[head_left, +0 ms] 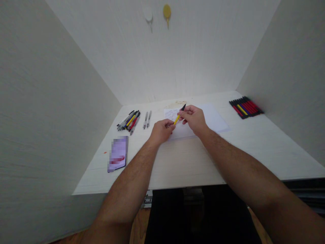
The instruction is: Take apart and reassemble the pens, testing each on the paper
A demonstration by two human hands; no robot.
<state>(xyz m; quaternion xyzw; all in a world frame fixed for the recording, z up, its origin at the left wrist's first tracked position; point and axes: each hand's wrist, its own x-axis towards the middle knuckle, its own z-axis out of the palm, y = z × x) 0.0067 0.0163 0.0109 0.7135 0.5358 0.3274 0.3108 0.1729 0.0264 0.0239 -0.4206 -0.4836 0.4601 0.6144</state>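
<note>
A yellow pen [177, 118] with a black end is held slantwise between both hands over white paper [213, 118]. My left hand [162, 130] pinches its lower end, close to the paper's left edge. Higher up, near the black part, the fingers of my right hand [194, 118] are closed on the same pen. Scribbled marks show on the sheet's upper left, partly covered by the hands. Whether the pen's tip is out cannot be made out.
A loose pile of mixed pens [130, 121] lies at the left, with two clear pens [147, 119] beside it. A phone [118, 152] lies nearer me. At the right sits a row of red, yellow and dark pens [245, 107]. Walls enclose the white table [188, 166] on three sides.
</note>
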